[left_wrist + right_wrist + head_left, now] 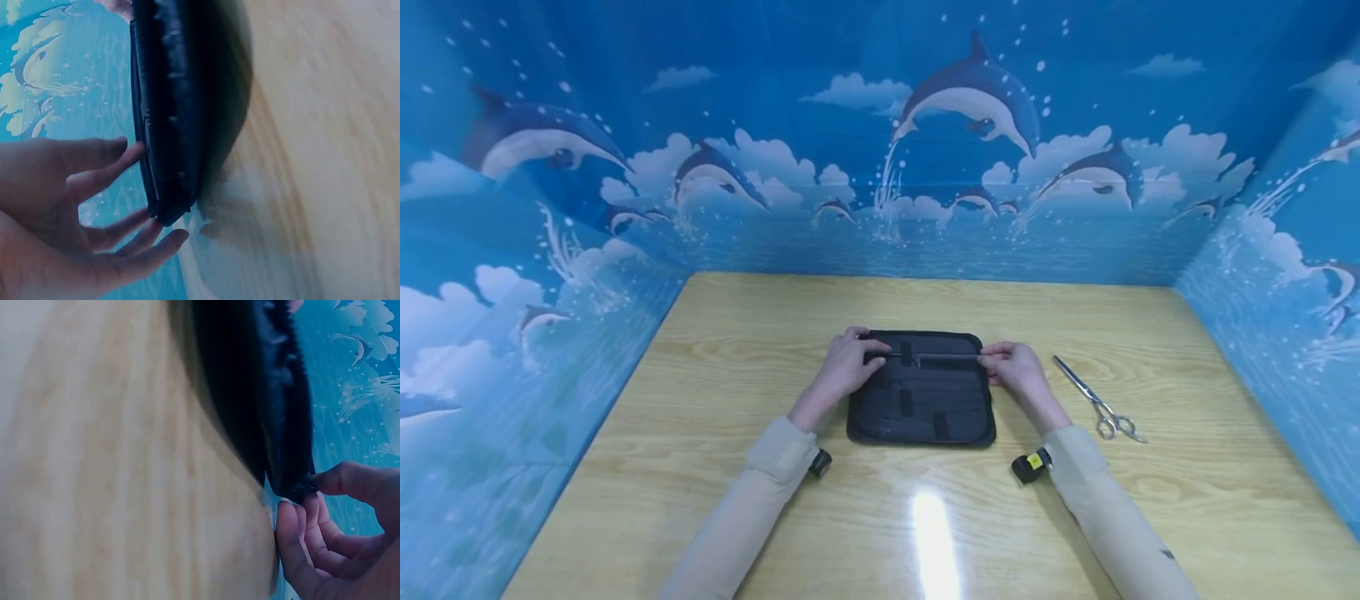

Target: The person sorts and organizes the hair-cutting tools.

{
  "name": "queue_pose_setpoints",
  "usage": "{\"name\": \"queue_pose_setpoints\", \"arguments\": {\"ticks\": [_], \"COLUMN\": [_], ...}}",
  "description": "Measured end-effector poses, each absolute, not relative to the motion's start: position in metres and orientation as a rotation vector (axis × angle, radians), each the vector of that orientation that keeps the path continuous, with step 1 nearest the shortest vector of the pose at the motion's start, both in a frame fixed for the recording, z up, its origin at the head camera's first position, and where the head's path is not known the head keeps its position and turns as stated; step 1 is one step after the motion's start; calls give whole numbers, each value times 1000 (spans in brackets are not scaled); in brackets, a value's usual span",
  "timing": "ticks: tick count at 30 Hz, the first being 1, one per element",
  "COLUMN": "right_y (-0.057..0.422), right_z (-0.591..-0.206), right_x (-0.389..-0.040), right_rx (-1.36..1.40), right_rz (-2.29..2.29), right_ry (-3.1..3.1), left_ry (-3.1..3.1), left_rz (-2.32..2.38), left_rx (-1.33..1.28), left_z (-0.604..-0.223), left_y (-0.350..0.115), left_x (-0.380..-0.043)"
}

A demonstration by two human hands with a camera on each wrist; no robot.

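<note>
A flat black case (925, 425) lies opened out on the wooden table, with several dark loops and pockets inside. Across its upper part lies a thin dark tail comb (951, 358); its fine details are too small to make out. My left hand (846, 364) is at the case's upper left, thumb and forefinger about the comb's thin end, other fingers at the edge. In the left wrist view its fingertips (142, 150) touch the case's side. My right hand (1011, 365) pinches the upper right edge, thumb above and fingers below, beside the comb's other end.
Silver scissors (1093, 398) lie on the table (760, 333) to the right of my right hand. Blue curtains (850, 233) with dolphins enclose the table at the back and both sides. A bright reflection shows at the front.
</note>
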State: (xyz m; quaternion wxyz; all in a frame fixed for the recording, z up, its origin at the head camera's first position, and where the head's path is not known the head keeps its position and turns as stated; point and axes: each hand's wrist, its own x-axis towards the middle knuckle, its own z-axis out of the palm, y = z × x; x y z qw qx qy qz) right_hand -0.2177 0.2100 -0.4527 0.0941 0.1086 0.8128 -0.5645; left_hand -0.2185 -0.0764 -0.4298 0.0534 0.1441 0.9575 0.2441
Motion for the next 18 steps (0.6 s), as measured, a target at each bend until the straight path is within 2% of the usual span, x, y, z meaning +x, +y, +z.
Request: {"name": "queue_pose_setpoints", "arguments": {"ticks": [8,18], "right_y": [206,205], "right_z": [-451,-452], "right_x": [-218,-219], "right_rx": [300,266], "right_rz": [-1641,-1579], "right_ry": [2473,2524], "left_ry": [2940,2919], "left_rz": [816,840], "left_rx": [300,309], "left_z": [-431,-434], "left_y": [-83,-86], "left_x": [-221,-224]}}
